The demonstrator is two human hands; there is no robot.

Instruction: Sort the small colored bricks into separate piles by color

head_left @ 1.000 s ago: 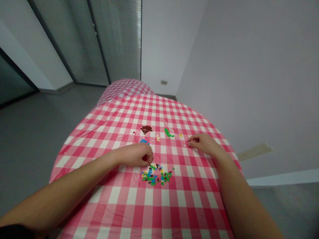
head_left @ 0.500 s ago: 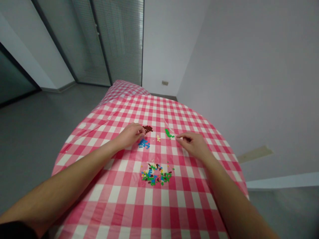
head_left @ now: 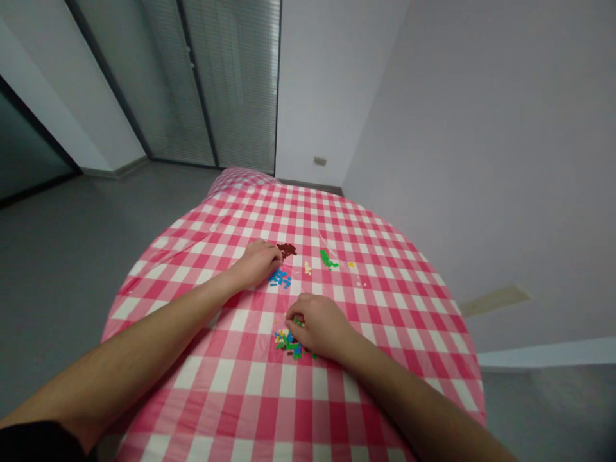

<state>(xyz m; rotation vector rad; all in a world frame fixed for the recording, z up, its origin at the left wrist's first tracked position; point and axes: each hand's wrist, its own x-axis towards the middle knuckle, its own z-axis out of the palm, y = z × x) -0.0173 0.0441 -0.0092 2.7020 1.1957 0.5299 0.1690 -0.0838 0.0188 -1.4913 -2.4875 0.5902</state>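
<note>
My left hand [head_left: 260,262] rests with curled fingers just left of a brown pile of small building bricks [head_left: 287,250], above a cluster of blue bricks [head_left: 280,278]. Its fingertips press together, and whatever they hold is hidden. Over the mixed pile of coloured bricks [head_left: 289,346], my right hand [head_left: 318,326] has thumb and fingers bent in a pinch; I cannot make out anything between them. That hand covers the right part of the pile. Cream bricks [head_left: 307,268] and a group of green bricks [head_left: 328,259] lie farther back.
A red-and-white checked cloth [head_left: 260,410] covers the rounded table. Toward the right lie a yellow piece [head_left: 351,264] and a few pale pieces [head_left: 360,282]. A glass partition [head_left: 231,83] and a white wall [head_left: 481,141] stand beyond the table.
My right hand has moved down and left from beside the green bricks to the mixed pile, uncovering the yellow piece. My left hand stays near the brown bricks, its fingers more closed.
</note>
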